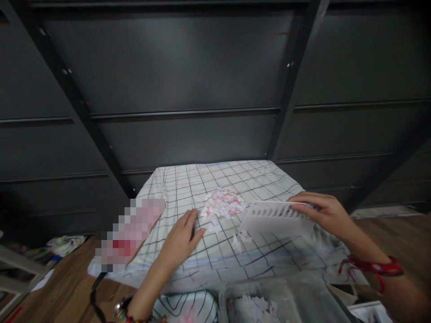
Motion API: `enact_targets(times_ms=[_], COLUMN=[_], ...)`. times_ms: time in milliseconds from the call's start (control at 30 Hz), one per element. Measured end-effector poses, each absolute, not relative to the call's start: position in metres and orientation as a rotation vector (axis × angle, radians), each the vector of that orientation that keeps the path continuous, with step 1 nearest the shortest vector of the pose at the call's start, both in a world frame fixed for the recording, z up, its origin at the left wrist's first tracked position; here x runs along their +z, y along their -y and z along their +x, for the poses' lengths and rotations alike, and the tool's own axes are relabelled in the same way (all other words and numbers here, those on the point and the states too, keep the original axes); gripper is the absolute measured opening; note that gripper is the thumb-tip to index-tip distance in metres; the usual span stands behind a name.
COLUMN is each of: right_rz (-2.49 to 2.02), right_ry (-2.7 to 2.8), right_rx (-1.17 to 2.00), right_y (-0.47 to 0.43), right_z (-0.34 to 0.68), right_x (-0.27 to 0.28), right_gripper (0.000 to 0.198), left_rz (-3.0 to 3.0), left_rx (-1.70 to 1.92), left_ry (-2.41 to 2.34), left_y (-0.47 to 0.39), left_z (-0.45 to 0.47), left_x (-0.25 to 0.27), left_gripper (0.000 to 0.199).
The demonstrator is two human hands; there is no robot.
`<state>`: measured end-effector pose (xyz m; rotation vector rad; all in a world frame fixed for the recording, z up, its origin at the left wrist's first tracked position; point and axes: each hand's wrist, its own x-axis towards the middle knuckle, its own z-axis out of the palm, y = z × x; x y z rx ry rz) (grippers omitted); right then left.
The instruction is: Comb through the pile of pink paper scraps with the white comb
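My left hand (180, 237) lies flat on the white checked cloth (182, 188), its fingers stretched out and holding nothing. Just right of its fingertips is a heap of small torn paper scraps (223, 202), white with pink and red marks. A few loose white scraps (237, 243) lie nearer to me. My right hand (321, 208) grips the upper right edge of a white plastic basket (278, 220) with a row of slots. The basket is tilted on the cloth, right of the heap; its far side is hidden.
A clear plastic bin (286, 291) with more paper scraps (254, 308) stands at the front edge. Beside it is a striped cloth item (185, 307). A pixelated pink object (134, 233) lies at the table's left. A dark panelled wall (188, 67) rises behind.
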<state>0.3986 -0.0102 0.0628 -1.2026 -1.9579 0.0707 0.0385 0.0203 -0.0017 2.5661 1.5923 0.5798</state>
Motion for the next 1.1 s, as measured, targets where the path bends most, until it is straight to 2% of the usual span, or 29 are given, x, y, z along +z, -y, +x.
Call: enact_targets(times_ms=[300, 1100], right_rz=[-1.114, -1.273], right_ry=[2.007, 1.961], right_rx=[-0.097, -0.198], right_y=[0.029, 0.033], right_z=[0.393, 0.4], right_x=[0.078, 0.086], right_gripper=[0.009, 0.017], left_rz=[2.535, 2.552], left_rx=[0.591, 0.604], left_ry=[-1.598, -1.602], left_y=[-0.018, -0.022], left_z=[0.039, 0.038], left_x=[0.001, -0.004], left_gripper=[0.053, 0.049])
